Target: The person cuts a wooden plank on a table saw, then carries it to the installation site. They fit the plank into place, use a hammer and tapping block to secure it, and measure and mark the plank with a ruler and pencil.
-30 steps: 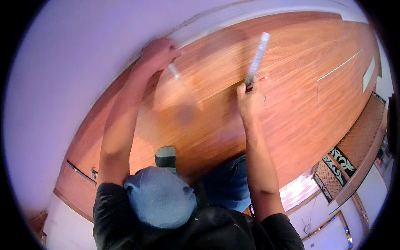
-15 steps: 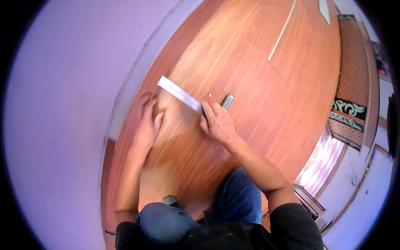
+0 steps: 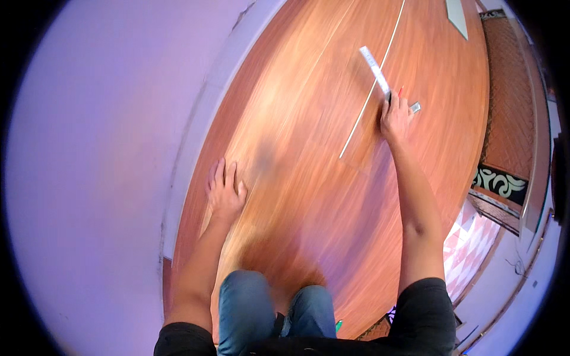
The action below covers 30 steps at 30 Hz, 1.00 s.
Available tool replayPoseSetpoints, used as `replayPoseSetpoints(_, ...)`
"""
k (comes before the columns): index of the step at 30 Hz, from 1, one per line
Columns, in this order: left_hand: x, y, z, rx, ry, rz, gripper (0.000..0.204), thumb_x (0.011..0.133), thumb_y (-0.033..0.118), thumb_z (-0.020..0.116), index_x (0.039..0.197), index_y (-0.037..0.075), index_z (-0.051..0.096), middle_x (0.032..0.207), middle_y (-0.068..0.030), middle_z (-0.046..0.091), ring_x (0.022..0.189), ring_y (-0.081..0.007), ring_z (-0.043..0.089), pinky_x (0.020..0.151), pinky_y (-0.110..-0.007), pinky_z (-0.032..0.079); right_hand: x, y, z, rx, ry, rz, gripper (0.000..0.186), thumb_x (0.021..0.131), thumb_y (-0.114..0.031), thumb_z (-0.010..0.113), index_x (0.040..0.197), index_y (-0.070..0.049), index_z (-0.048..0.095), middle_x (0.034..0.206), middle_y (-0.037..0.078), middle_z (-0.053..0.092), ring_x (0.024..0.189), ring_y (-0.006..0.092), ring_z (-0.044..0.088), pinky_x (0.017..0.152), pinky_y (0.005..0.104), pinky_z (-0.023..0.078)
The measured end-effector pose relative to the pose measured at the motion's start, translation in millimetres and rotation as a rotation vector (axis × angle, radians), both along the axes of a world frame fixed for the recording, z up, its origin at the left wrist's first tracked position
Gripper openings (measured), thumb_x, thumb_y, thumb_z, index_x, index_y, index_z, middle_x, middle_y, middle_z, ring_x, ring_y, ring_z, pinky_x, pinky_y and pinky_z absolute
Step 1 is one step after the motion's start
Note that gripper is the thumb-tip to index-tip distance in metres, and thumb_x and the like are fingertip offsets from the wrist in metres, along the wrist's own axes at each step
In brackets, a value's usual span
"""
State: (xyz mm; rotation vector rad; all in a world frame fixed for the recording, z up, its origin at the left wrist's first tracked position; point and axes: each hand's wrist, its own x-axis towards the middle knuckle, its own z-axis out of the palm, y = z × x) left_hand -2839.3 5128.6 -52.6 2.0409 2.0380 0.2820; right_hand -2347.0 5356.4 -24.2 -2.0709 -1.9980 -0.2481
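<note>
My right hand (image 3: 396, 120) is closed round a try square, stretched out ahead and to the right above the wood-look floor. The square's pale ruler blade (image 3: 374, 68) points up and left from the fingers, and the end of its metal stock (image 3: 415, 107) sticks out on the right. Between them, a red pencil (image 3: 401, 91) shows its tip above the same hand. Down at the left, my left hand (image 3: 227, 193) rests with spread fingers on the planks (image 3: 297, 196) near the wall and holds nothing.
A thin pale strip or gap (image 3: 373, 89) runs along the planks beside the right hand. A pale flat piece (image 3: 456, 18) lies at the far right. The purple-white wall (image 3: 107, 166) borders the left side. Woven-patterned furniture (image 3: 512, 101) stands along the right.
My right hand has moved forward and right, carrying the try square and pencil; the blade now points more steeply upward. My left hand, blurred before, now lies on the floor. The view has shifted.
</note>
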Motion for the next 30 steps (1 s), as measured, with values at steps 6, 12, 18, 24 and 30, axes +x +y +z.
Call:
replayPoseSetpoints(6,0.0,4.7,-1.0,-0.043,0.038,-0.026,0.067,0.086,0.024,0.064,0.151,0.013,0.051,0.166,-0.0194,0.036,0.152,-0.0447,0.034,0.121,-0.065,0.027,6.9,60.5,-21.3,0.060,0.040,-0.070,0.037,0.096,-0.023,0.069,0.131,-0.011,0.066,0.106,0.022,0.065,0.093,0.0414,0.064,0.079,0.0539,0.048)
replayPoseSetpoints(12,9.7,10.0,10.8,-0.166,0.023,0.086,0.065,0.081,0.017,0.066,0.145,0.009,0.053,0.162,-0.0223,0.037,0.147,-0.0496,0.036,0.119,-0.067,0.030,10.8,72.2,-25.8,0.085,0.160,-0.054,0.041,0.093,-0.024,0.072,0.132,-0.012,0.065,0.117,0.022,0.063,0.098,0.0422,0.061,0.084,0.0544,0.045)
replayPoseSetpoints(18,95.2,245.8,67.2,-0.498,-0.392,0.301,0.048,0.105,0.020,0.056,0.149,0.003,0.050,0.136,-0.0310,0.061,0.119,-0.0443,0.063,0.105,-0.049,0.050,25.4,63.0,-24.6,-0.052,0.136,-0.097,0.045,0.091,-0.028,0.074,0.133,-0.012,0.065,0.107,0.018,0.060,0.095,0.0385,0.058,0.084,0.0525,0.041)
replayPoseSetpoints(24,171.2,651.0,45.7,0.150,-0.145,-0.170,0.048,0.106,0.028,0.058,0.147,0.004,0.055,0.156,-0.0249,0.049,0.145,-0.0417,0.044,0.121,-0.052,0.035,23.2,76.0,-36.2,-0.085,0.206,-0.077,0.043,0.091,-0.025,0.074,0.130,-0.009,0.067,0.112,0.022,0.062,0.101,0.0418,0.057,0.086,0.0529,0.040)
replayPoseSetpoints(30,169.2,716.0,-2.6,0.124,-0.094,-0.261,0.055,0.102,0.027,0.062,0.154,0.015,0.052,0.169,-0.0135,0.037,0.157,-0.0342,0.032,0.127,-0.049,0.030,33.8,74.8,-40.2,-0.162,0.196,-0.062,0.043,0.101,-0.032,0.064,0.133,-0.004,0.063,0.123,0.028,0.061,0.106,0.0464,0.055,0.092,0.0575,0.040)
